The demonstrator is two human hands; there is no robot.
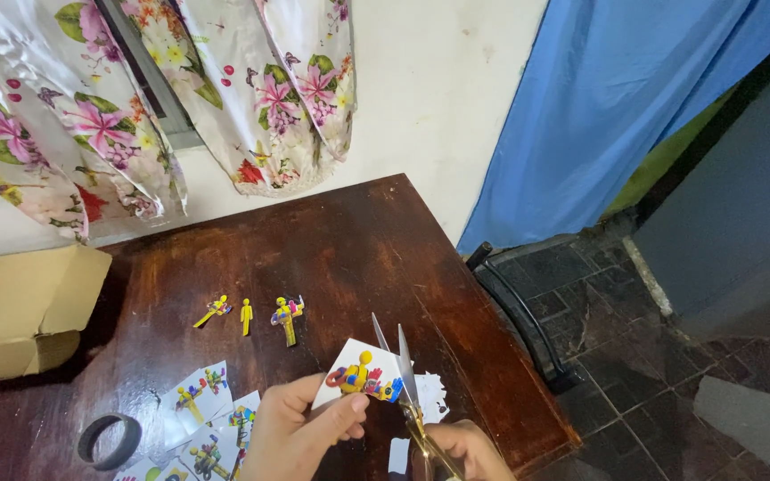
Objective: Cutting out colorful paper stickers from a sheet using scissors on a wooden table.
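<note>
Wooden table point(331, 249): left hand point(291, 436) holds paper figure point(363, 374), right hand point(461, 450) scissors point(398, 374).

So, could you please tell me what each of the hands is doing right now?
Left hand: closed on a paper picture card.
Right hand: closed on scissors, blades open.

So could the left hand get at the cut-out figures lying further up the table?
Probably not right away: the left hand is holding a paper picture against the scissors. Otherwise bare wood lies between it and the cut-out figures.

Head view, steeply down, close
</note>
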